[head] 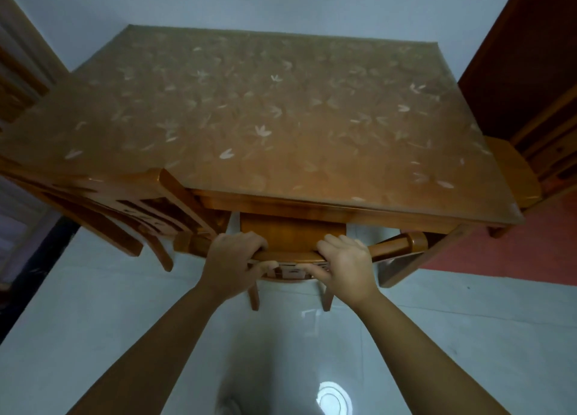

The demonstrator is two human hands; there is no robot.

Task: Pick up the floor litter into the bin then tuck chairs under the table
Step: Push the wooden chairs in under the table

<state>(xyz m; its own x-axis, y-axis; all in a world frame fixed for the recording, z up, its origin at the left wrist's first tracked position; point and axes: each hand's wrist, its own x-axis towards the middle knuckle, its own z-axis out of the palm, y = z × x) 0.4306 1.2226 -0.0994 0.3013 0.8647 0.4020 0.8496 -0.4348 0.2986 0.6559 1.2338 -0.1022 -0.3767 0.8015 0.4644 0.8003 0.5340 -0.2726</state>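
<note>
Head: hands (232,260) round chair (292,234) at table edge (312,202)

cam: head-worn, wide-angle | views: one | facing: forward and steeply down across the table (281,117) to the floor (93,305) | range: close above left hand (232,260) and right hand (346,264) on chair (293,238)

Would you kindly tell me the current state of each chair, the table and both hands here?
Middle chair: seat partly under the table, held by its top rail.
Left hand: grips the middle chair's top rail.
Right hand: grips the same rail.
Left chair: backrest close against the table's left side.
Right chair: seat sticks out past the table's right edge.
Table: covered by a leaf-patterned sheet.
</note>
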